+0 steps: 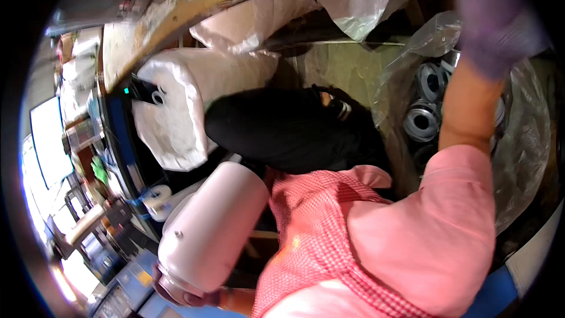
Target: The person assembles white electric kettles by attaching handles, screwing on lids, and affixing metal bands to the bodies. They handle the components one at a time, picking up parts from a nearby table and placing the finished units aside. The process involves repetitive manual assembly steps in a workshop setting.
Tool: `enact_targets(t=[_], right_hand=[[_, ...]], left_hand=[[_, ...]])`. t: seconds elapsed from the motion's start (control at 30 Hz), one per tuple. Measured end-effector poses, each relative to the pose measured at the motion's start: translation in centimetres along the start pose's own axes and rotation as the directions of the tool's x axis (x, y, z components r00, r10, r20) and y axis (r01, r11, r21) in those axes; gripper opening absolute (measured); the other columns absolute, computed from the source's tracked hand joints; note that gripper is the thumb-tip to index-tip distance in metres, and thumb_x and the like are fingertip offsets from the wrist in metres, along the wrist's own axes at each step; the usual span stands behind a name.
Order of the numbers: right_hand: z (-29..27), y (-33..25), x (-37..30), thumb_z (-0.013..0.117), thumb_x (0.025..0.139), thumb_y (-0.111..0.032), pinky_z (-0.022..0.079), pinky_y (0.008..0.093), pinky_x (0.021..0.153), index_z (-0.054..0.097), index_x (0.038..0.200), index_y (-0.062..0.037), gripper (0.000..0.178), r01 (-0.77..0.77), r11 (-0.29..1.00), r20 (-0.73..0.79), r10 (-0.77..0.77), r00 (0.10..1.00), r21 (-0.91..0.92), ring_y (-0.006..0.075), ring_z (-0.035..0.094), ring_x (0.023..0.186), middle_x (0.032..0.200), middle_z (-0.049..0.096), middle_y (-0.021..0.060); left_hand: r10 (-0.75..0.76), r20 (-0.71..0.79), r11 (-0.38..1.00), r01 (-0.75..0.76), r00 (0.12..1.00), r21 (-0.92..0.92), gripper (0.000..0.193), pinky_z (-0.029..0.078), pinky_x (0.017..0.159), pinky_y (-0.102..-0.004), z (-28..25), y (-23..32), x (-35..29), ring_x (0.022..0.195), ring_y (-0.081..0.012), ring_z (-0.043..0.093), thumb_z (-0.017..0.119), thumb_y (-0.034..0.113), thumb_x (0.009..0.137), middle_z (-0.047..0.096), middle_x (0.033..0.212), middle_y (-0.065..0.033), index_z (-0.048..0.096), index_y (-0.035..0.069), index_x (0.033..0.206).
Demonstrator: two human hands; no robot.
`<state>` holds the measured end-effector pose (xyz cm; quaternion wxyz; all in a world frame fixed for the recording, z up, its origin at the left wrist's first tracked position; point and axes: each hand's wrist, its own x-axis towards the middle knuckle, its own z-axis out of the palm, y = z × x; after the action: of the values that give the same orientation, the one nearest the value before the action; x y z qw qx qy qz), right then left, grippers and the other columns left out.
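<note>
Hands are only partly readable: the right hand [497, 20] is seen top right in a purple glove, blurred and cut by the frame rim, so whether it is open or closed on anything cannot be told. It is raised above a clear plastic bag [524, 141] in which grey metal rings [422, 121] are stacked; contact with the bag cannot be confirmed. The forearm is bare below a rolled pink sleeve [435, 229]. The left hand [182, 294] is seen at the bottom edge, curled under the lower rim of a white cylindrical tank [215, 227], fingers wrapped against it; most of the palm is hidden by the tank and the frame edge. A red-checked apron [312, 229] and a black-clad knee [282, 129] fill the centre and block the floor beneath. A large roll of white foam wrap [188, 100] lies under the desk [194, 6], with loose plastic sheets [353, 3] beside it. A roll of tape [158, 200] sits near the tank. The left rim is overexposed; shelving items there cannot be made out.
</note>
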<state>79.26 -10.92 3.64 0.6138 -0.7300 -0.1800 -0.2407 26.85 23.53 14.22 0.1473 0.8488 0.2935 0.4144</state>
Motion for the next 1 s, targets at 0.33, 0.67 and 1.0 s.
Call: enact_targets(t=[0.33, 0.67, 1.0], right_hand=[[10.7, -8.7, -26.8, 0.060, 0.098, -0.011, 0.041, 0.0213, 0.054, 0.052, 0.138, -0.0005, 0.042, -0.907, 0.294, 0.811, 0.422, 0.405, 0.300, 0.0050, 0.048, 0.057, 0.078, 0.056, -0.0018], [21.5, -19.9, -25.7, 0.047, 0.107, -0.042, 0.021, 0.0225, 0.040, 0.058, 0.116, -0.0065, 0.038, -0.912, -0.388, 0.961, 0.277, 0.026, 0.137, 0.0046, 0.023, 0.041, 0.057, 0.026, -0.0083], [23.4, -21.5, -27.3, 0.061, 0.100, -0.022, 0.026, 0.0198, 0.038, 0.061, 0.106, -0.0037, 0.019, -0.980, 0.026, 0.975, 0.107, -0.195, -0.199, 0.0013, 0.034, 0.041, 0.058, 0.043, -0.0069]], left_hand=[[0.274, 0.226, 0.956, -0.290, 0.935, 0.039, 0.082, 0.049, 0.093, -0.0576, 3.8, 3.5, -2.2, 0.106, -0.0448, 0.060, 0.068, 0.062, 0.082, 0.056, 0.117, -0.0232, 0.052, -0.002, 0.131], [0.528, -0.156, 0.812, -0.550, 0.835, -0.195, 0.079, 0.054, 0.066, -0.0479, 5.4, 2.4, -6.7, 0.077, -0.0341, 0.062, 0.074, 0.068, 0.077, 0.055, 0.088, -0.0180, 0.052, -0.001, 0.109], [0.406, 0.102, 0.816, -0.310, 0.908, -0.488, 0.026, 0.057, 0.074, -0.0515, 2.6, 2.0, -7.4, 0.081, -0.0375, 0.071, 0.069, 0.022, 0.085, 0.068, 0.093, -0.0175, 0.049, 0.011, 0.098]])
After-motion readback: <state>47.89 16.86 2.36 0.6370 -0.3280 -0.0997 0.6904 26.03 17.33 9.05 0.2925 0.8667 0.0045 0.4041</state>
